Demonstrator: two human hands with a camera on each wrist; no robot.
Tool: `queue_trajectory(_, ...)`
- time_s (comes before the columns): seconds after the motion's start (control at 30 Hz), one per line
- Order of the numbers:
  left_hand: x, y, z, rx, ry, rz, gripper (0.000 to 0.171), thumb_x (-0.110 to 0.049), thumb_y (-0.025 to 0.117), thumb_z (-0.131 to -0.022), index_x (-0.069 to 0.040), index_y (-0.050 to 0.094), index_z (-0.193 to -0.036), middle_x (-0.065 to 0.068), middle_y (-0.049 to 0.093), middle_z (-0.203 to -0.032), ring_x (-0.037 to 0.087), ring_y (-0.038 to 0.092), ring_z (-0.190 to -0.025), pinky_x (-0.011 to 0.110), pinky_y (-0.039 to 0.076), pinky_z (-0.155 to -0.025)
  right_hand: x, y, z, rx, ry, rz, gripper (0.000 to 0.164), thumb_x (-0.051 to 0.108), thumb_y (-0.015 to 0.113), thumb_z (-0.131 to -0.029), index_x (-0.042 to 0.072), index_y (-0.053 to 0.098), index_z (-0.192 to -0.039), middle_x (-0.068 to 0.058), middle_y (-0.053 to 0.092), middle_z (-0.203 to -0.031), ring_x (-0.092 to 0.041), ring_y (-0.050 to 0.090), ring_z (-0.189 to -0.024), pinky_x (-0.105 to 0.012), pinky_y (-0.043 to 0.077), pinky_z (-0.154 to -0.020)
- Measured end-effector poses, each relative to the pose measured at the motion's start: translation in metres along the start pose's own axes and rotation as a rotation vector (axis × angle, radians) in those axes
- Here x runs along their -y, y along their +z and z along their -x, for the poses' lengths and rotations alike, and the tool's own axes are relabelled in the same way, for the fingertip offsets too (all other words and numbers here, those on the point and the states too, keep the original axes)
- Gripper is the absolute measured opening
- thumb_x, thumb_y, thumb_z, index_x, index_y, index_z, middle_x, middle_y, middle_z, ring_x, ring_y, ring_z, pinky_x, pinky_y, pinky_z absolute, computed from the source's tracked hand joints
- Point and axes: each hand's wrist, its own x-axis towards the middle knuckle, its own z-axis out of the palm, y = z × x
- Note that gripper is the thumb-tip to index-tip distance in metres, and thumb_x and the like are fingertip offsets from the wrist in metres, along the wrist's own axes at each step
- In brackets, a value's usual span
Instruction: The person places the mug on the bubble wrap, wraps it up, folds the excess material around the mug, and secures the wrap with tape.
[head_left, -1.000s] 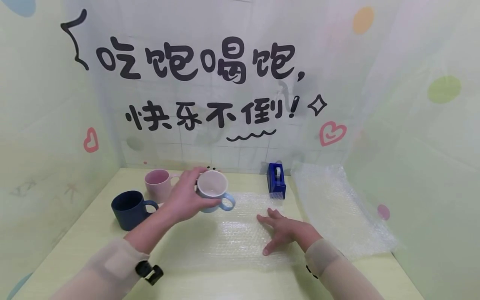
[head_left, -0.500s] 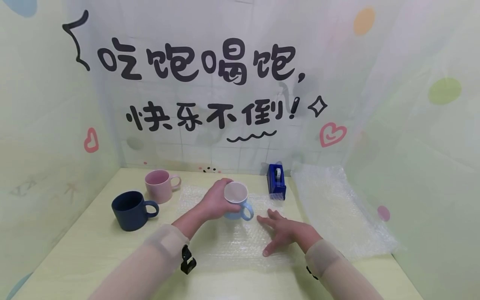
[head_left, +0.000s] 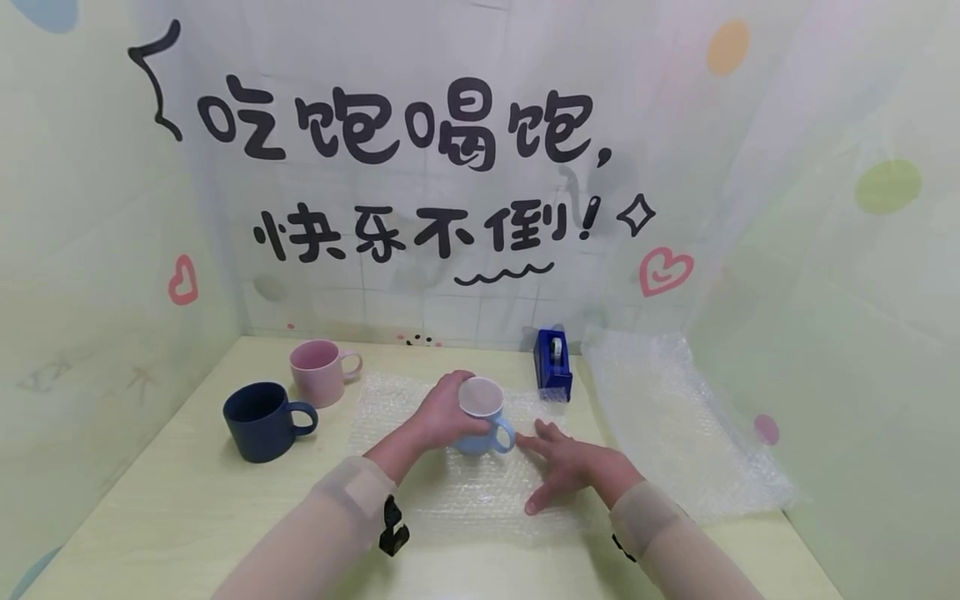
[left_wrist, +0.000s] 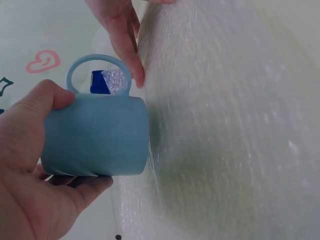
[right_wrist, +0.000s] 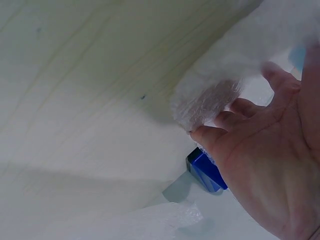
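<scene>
Lower and farther right than in the earlier frame, the light-blue mug is clasped between the left hand's thumb and fingers, on or just above the bubble wrap. Right of that grip, the right hand touches the bubble wrap, fingers spread. Best to land the base level. Under the grip runs a pale tabletop; beyond, a lettered wall.
</scene>
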Motion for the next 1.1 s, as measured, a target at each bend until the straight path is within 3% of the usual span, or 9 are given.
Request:
queue_trajectory(0.2, 0.005, 0.008, -0.002, 0.013, -0.02, -0.006, 0.09, -0.01, 0.096, -0.076, 0.005, 0.051, -0.152, 0.023, 0.063, -0.135, 0.039, 0.066, -0.122, 0.059, 0.056, -0.11, -0.001, -0.001, 0.0, -0.006, -0.01, 0.001, 0.115, 0.051, 0.097, -0.078, 0.035, 0.034, -0.173, -0.016, 0.008, -0.186, -0.044, 0.006, -0.172, -0.077, 0.02, -0.13)
queue_trajectory(0.37, 0.013, 0.01, 0.002, 0.002, -0.032, 0.046, 0.099, -0.013, 0.097, -0.078, 0.007, 0.042, -0.158, 0.026, 0.06, -0.145, 0.043, 0.064, -0.132, 0.06, 0.051, -0.116, -0.001, -0.002, -0.001, -0.012, -0.011, 0.015, 0.116, 0.052, 0.097, -0.078, 0.035, 0.034, -0.173, -0.015, 0.008, -0.186, -0.044, 0.006, -0.172, -0.077, 0.021, -0.13)
queue_trajectory(0.53, 0.021, 0.011, 0.008, -0.002, -0.059, 0.045, 0.086, -0.021, 0.1, -0.078, 0.003, 0.054, -0.147, 0.02, 0.068, -0.14, 0.038, 0.066, -0.132, 0.057, 0.052, -0.117, -0.003, -0.001, -0.002, -0.01, -0.012, 0.013, 0.116, 0.052, 0.097, -0.077, 0.035, 0.034, -0.173, -0.016, 0.008, -0.186, -0.044, 0.006, -0.172, -0.079, 0.021, -0.129)
queue_trajectory(0.73, 0.025, 0.011, 0.01, -0.013, -0.038, 0.017, 0.073, -0.026, 0.101, -0.079, -0.005, 0.067, -0.139, 0.011, 0.076, -0.133, 0.031, 0.07, -0.126, 0.055, 0.056, -0.113, -0.005, 0.0, -0.004, -0.018, -0.019, 0.035, 0.116, 0.054, 0.097, -0.078, 0.035, 0.033, -0.173, -0.016, 0.009, -0.186, -0.045, 0.007, -0.171, -0.077, 0.023, -0.129)
queue_trajectory(1.1, 0.026, 0.011, 0.014, -0.007, -0.032, 0.011, 0.068, -0.026, 0.101, -0.078, -0.006, 0.07, -0.134, 0.01, 0.078, -0.127, 0.029, 0.073, -0.121, 0.054, 0.057, -0.111, 0.0, 0.0, 0.0, -0.021, -0.012, 0.073, 0.116, 0.051, 0.099, -0.076, 0.033, 0.037, -0.172, -0.017, 0.016, -0.184, -0.043, 0.014, -0.171, -0.078, 0.027, -0.127)
